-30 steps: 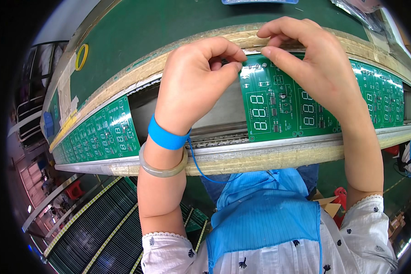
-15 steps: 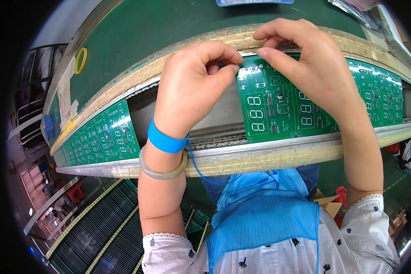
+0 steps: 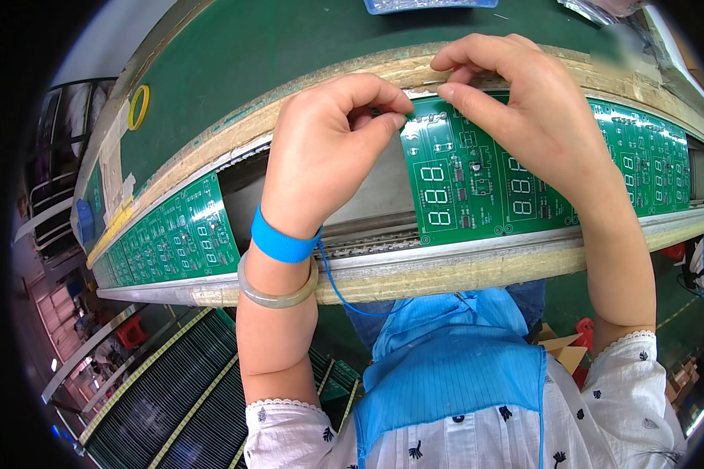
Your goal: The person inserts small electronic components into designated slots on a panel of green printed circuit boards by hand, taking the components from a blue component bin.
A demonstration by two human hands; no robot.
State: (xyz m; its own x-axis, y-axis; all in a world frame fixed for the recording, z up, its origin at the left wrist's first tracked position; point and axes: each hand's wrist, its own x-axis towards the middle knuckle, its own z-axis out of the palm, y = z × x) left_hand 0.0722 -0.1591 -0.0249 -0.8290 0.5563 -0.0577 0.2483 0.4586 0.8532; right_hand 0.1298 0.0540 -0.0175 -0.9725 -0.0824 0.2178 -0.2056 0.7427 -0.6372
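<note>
A green circuit board point(image 3: 489, 205) with white digit displays lies in the rail track in front of me. At its far left corner my left hand point(image 3: 325, 152) is closed in a pinch, thumb and index fingertips together; whatever they hold is too small to make out. My right hand point(image 3: 536, 117) hovers over the board's far edge, its thumb and index finger apart with a gap between them and no object visible there. The other right fingers are partly hidden. A blue wrist strap point(image 3: 283, 237) with a cord and a bangle point(image 3: 278, 295) circle my left wrist.
More circuit boards point(image 3: 176, 234) sit in the track at left, and another board point(image 3: 651, 160) at right. A wooden ledge point(image 3: 235, 129) borders the track. Beyond are a blue tray point(image 3: 430, 6) and a yellow tape roll point(image 3: 138, 108). Black slotted racks point(image 3: 152, 391) stand at lower left.
The view has shifted very slightly, with the board in front of me a little further left. Both hands keep nearly the same pose and place.
</note>
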